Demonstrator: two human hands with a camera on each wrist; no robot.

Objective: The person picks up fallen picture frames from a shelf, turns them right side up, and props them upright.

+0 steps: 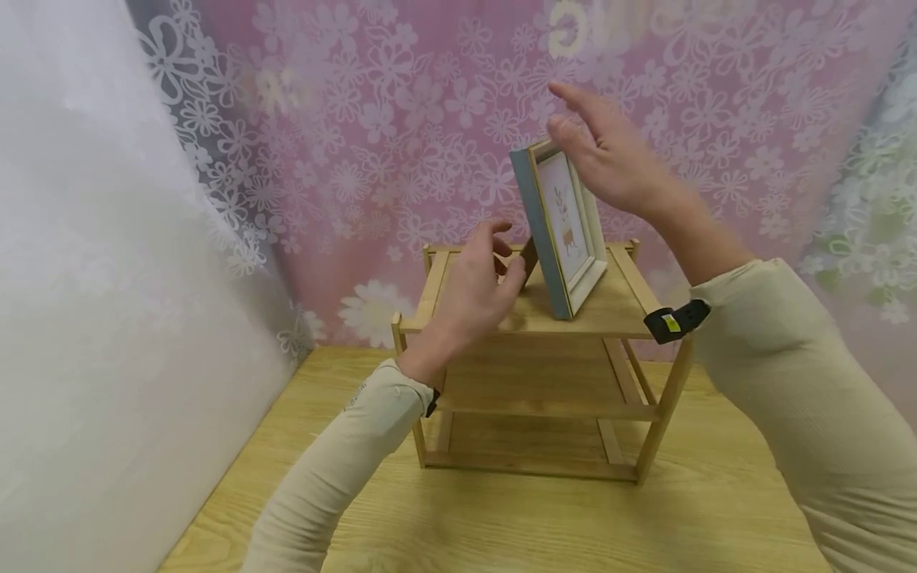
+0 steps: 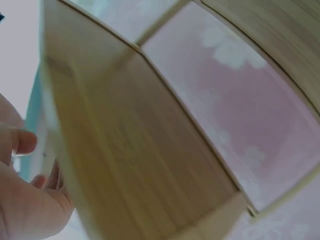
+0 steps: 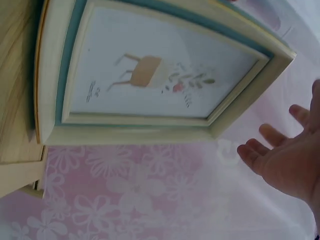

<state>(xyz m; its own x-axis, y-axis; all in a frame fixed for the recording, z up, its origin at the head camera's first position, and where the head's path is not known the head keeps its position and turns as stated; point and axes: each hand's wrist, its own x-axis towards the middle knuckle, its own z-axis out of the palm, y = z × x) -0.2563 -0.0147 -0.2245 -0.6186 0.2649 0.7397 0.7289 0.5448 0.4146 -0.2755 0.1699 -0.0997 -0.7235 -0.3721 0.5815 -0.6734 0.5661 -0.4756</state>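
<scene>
A picture frame (image 1: pixel 541 239) with blue-green sides and a cream front stands tilted on the top board of a small wooden shelf (image 1: pixel 609 326). Its print of a deer with a flowery head shows closely on the picture (image 3: pixel 150 70) in the right wrist view. My left hand (image 1: pixel 478 286) is beside the frame's dark back stand (image 1: pixel 529 261), fingers loosely bent; contact with it cannot be told. Below, the left wrist view catches this hand (image 2: pixel 30 195) at the shelf's edge. My right hand (image 1: pixel 618 163) hovers by the frame's upper corner, its fingers (image 3: pixel 272 135) loosely extended and apart from it.
The shelf has lower boards (image 1: pixel 530 374) and stands on a wood-grain surface (image 1: pixel 286 477). Behind it hangs a pink flowered curtain (image 1: pixel 358 159). A white sheet (image 1: pixel 107 278) closes off the left side.
</scene>
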